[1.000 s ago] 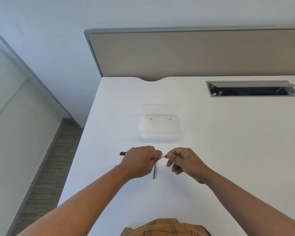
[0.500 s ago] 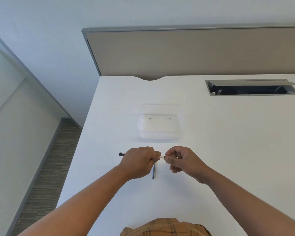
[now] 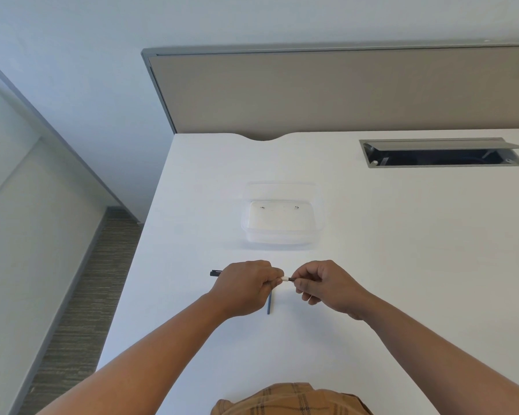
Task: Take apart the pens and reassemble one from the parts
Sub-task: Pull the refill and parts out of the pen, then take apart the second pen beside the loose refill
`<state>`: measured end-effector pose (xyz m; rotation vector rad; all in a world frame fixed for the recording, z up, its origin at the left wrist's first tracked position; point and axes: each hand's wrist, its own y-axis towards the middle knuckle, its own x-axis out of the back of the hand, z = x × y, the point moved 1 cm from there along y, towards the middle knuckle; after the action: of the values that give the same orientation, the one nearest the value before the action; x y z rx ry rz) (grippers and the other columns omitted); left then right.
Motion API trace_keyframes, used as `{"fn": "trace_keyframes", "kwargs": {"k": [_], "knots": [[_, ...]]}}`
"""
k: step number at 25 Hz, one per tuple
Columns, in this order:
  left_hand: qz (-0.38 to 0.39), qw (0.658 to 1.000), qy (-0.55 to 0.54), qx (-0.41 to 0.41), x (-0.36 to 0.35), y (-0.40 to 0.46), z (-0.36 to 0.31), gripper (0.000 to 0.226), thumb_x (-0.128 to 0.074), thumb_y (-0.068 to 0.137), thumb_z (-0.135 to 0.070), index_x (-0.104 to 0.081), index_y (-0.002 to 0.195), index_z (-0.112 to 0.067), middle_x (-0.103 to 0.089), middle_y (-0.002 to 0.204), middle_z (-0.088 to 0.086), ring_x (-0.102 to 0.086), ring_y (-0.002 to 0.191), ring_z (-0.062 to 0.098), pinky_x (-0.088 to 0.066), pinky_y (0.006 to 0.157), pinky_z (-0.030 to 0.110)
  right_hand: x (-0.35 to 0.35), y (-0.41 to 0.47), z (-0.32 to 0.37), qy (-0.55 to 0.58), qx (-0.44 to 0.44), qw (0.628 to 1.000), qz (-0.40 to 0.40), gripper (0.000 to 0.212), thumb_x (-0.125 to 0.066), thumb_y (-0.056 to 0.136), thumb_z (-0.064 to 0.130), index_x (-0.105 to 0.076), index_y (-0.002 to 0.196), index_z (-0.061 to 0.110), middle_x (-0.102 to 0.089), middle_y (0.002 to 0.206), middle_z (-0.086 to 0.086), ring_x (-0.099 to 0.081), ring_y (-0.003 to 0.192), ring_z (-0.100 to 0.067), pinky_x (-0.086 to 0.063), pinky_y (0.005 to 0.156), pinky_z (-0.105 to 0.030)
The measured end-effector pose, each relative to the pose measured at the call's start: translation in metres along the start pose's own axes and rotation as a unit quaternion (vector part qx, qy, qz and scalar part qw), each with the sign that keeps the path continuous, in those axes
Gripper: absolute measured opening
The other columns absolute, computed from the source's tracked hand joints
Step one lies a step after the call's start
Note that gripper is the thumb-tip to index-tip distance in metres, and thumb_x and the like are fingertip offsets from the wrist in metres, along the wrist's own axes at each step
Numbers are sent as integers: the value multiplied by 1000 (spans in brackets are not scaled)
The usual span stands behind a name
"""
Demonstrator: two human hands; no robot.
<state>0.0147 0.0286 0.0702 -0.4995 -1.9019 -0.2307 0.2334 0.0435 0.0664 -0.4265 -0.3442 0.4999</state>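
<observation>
**Two hands grip a black pen above a white desk**

While both hands meet over the white desk [image 3: 402,265], the left hand [image 3: 246,287] is curled into a fist around a black pen [image 3: 215,273], whose clip end pokes out to its left. The right hand [image 3: 327,284] pinches the pen's other end, where a small white section [image 3: 286,278] shows between the two hands. A thin blue refill [image 3: 269,305] lies on the desk just under the left hand, partly hidden. Farther back sits a clear plastic container [image 3: 282,223]; a cable slot [image 3: 441,152] opens at the far right, before a grey partition [image 3: 342,91].
</observation>
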Motion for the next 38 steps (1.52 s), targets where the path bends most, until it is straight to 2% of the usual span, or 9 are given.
{"fn": "trace_keyframes", "kwargs": {"k": [5, 12, 16, 19, 24, 30, 33, 35, 38], "knots": [[-9, 1000, -8, 7, -6, -2, 4, 28, -38, 104, -40, -65, 102, -30, -58, 82, -6, -54, 74, 14, -51, 61, 34, 4, -1, -9, -40, -16, 998, -55, 7, -70, 92, 20, -76, 90, 24, -62, 80, 6, -54, 68, -11, -50, 62, -23], [-1, 994, -92, 60, -8, -1, 4, 25, -42, 104, -39, -63, 97, -28, -58, 81, -7, -54, 75, 12, -52, 67, 35, 10, 10, -35, -104, -62, 975, -186, 9, -66, 83, 10, -72, 84, 16, -67, 82, -1, -55, 67, -14, -45, 57, -24], [-20, 950, -272, 152, -10, 1, 1, 34, -50, 102, -45, -65, 86, -19, -55, 71, 0, -39, 58, 9, -40, 61, 27, 7, 18, -51, -127, -116, 966, -195, 4, -67, 78, 14, -66, 75, 13, -64, 70, 2, -56, 61, -15, -46, 57, -28], [-36, 918, -344, 195, -10, 3, 2, 27, -56, 101, -38, -71, 90, -18, -49, 64, -11, -34, 52, 6, -36, 58, 21, 7, 25, -52, -134, -132, 960, -207, 16, -67, 78, 18, -59, 65, 15, -60, 63, 3, -53, 58, -17, -42, 55, -28], [-45, 882, -405, 236, -15, 6, 10, 24, -58, 98, -42, -73, 93, -25, -69, 90, 9, -46, 67, 11, -43, 69, 25, 9, 34, -48, -137, -157, 954, -214, 22, -68, 76, 21, -54, 61, 16, -59, 61, 2, -53, 56, -18, -39, 53, -27], [-49, 864, -430, 259, -15, 7, 12, 23, -59, 99, -40, -74, 93, -24, -73, 103, 4, -55, 74, 6, -47, 76, 21, 9, 38, -48, -146, -174, 953, -200, 21, -70, 75, 22, -56, 62, 15, -63, 66, 0, -56, 59, -20, -40, 54, -27], [-54, 840, -463, 278, -15, 7, 12, 23, -60, 99, -38, -74, 94, -21, -71, 85, -3, -52, 74, 7, -44, 74, 22, 10, 38, -49, -149, -182, 953, -191, 21, -70, 75, 23, -56, 63, 14, -64, 66, -2, -55, 59, -21, -39, 54, -26], [-53, 832, -470, 290, -15, 7, 13, 23, -58, 100, -35, -74, 96, -19, -61, 66, -19, -49, 67, 4, -40, 67, 18, 9, 37, -49, -154, -180, 953, -189, 23, -69, 74, 23, -53, 61, 14, -60, 64, -1, -51, 57, -21, -38, 54, -27], [-53, 821, -480, 304, -15, 7, 14, 23, -57, 101, -33, -74, 97, -19, -56, 62, -20, -48, 55, -3, -39, 61, 14, 8, 35, -50, -153, -177, 953, -192, 24, -69, 74, 24, -52, 61, 14, -57, 63, 0, -51, 57, -21, -38, 55, -28]]}}
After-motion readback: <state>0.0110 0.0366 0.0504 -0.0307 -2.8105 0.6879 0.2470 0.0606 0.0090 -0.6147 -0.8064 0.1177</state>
